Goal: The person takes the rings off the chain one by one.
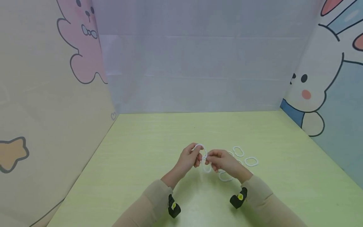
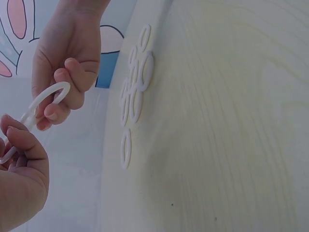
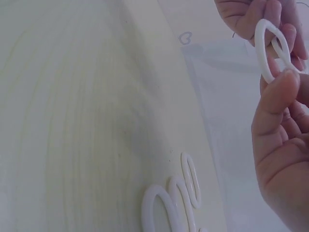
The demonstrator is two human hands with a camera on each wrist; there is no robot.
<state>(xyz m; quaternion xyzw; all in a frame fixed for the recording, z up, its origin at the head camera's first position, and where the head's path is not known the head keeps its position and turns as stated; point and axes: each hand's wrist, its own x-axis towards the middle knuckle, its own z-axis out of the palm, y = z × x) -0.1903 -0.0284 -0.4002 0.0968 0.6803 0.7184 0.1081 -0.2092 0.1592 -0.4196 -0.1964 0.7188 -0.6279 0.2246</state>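
Above the table my left hand (image 1: 187, 157) pinches a white oval plastic link (image 1: 206, 152) between thumb and fingers, at its upper end. My right hand (image 1: 225, 162) meets it from the right, thumb and fingertips pinching where this link and a second white link (image 1: 207, 172) cross. The second link hangs below the first in the head view. In the right wrist view the right thumb presses on a white link (image 3: 261, 46), and the two loops overlap beside the left fingers. Part of the crossing is hidden by the fingertips.
Several loose white links lie on the light green table (image 1: 141, 142), around and behind the right hand. Among them are a far link (image 1: 237, 147), a right-hand link (image 1: 251, 166) and a near link (image 1: 226, 181). Walls with cartoon drawings enclose the table at left and right.
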